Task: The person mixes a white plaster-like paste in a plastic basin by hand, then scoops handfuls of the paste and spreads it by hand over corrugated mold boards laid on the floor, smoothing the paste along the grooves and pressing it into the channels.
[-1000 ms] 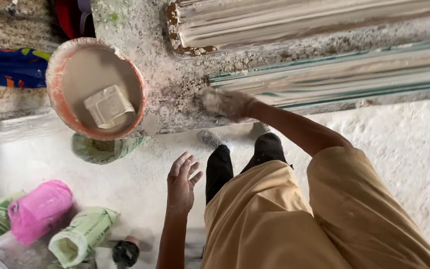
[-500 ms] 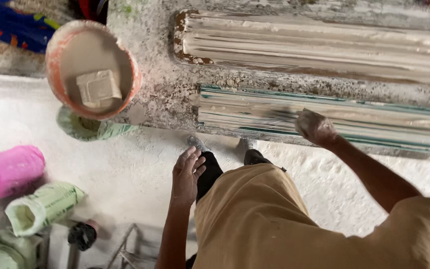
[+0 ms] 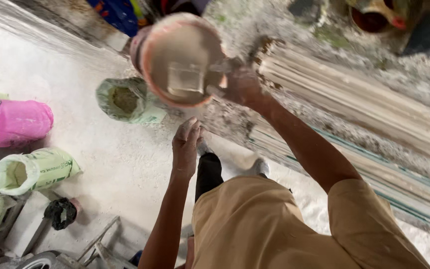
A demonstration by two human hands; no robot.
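Two hands are out in front of the person, and only one of them has hold of anything. The right hand reaches forward to the round orange-rimmed basin, its fingers curled onto the near rim; the picture is blurred there, so how firmly they clasp it I cannot tell. The basin sits at the end of the dusty work bench, close to the stacked white moulding strips. Inside the basin lies pale plaster with a small square trowel blade resting in it.

The left hand hangs free below the basin, fingers loosely bent and a little apart, touching nothing. Under it a dark trouser leg and a dusty shoe stand on the white powdered floor.

To the left, a green sack with its mouth open lies just beside the basin. Farther off are a pink sack, a light green sack on its side, and a small black bag.
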